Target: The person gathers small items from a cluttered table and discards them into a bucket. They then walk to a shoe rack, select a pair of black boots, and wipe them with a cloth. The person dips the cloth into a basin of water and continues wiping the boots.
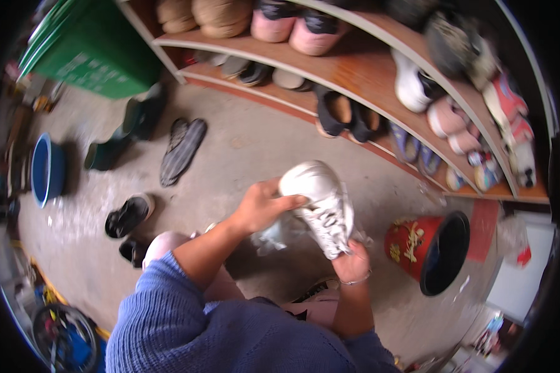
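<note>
Between my hands is a white lace-up sneaker point(315, 186), held above the concrete floor with its laces towards me. My left hand point(266, 205) grips it near the rounded toe, thumb lying over the upper. At the end nearer me, my right hand point(352, 263) holds the opening or tongue area; a bracelet circles that wrist. The exact grip of the right fingers is partly hidden by the shoe. Below the sneaker, a crumpled clear plastic bag point(271, 238) lies blurred on the floor.
Ahead curves a wooden shoe rack point(354, 74) with several shoes. A red bucket point(406, 242) with a black rim is at right. Leftward are grey insoles or slippers point(184, 151), black shoes point(129, 215), dark green boots point(107, 148), a blue basin point(47, 170) and a green bin point(98, 56).
</note>
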Tool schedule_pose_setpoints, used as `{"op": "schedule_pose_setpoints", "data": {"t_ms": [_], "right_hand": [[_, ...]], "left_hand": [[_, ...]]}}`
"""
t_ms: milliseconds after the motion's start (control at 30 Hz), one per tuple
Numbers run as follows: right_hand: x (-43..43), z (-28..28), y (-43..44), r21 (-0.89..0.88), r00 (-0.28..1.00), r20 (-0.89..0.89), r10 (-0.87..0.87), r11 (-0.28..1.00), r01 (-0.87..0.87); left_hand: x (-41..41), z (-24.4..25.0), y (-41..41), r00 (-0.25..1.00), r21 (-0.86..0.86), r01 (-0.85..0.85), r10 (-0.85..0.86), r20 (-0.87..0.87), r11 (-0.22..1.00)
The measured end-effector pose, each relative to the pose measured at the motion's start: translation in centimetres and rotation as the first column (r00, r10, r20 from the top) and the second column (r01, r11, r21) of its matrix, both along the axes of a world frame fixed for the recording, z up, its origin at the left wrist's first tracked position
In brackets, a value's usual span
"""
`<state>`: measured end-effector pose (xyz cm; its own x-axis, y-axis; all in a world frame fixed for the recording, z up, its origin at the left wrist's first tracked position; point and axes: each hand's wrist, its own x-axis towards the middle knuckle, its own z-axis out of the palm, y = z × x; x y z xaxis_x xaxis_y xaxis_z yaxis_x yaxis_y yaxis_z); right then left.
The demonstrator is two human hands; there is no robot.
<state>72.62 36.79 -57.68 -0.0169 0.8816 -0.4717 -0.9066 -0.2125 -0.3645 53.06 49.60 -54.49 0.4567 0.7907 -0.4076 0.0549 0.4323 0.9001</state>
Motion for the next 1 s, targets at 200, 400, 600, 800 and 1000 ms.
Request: {"op": "schedule_pose_setpoints", "data": {"t_ms": [200,400,600,800,1000], "right_hand": [[-1.0,0.3,0.8,-0.087,0.971,0.211,-0.115,0.987,0.136],[-1.0,1.7,-0.3,-0.013,0.973,0.107,-0.204,0.978,0.207],[0.2,-0.1,-1.1,0.300,0.984,0.128,-0.121,0.951,0.078],[0.9,-1.7,0.3,-0.084,0.033,0.994,0.103,0.928,-0.362],[0.3,-0.1,3.6,-0.162,0.545,0.810,0.217,0.976,-0.148]], "left_hand": [[0.6,-0.1,-0.4,0.996,0.017,-0.021,0.019,0.089,1.000],[0.5,-0.5,-0.5,0.991,-0.021,-0.080,0.082,0.109,0.997],[0.5,-0.8,-0.5,0.986,0.015,-0.155,0.154,0.058,0.988],[1.2,1.1,-0.2,0.988,0.047,-0.132,0.127,0.091,0.990],[-0.5,0.2,0.8,0.980,0.116,-0.191,0.196,-0.034,0.975]]}}
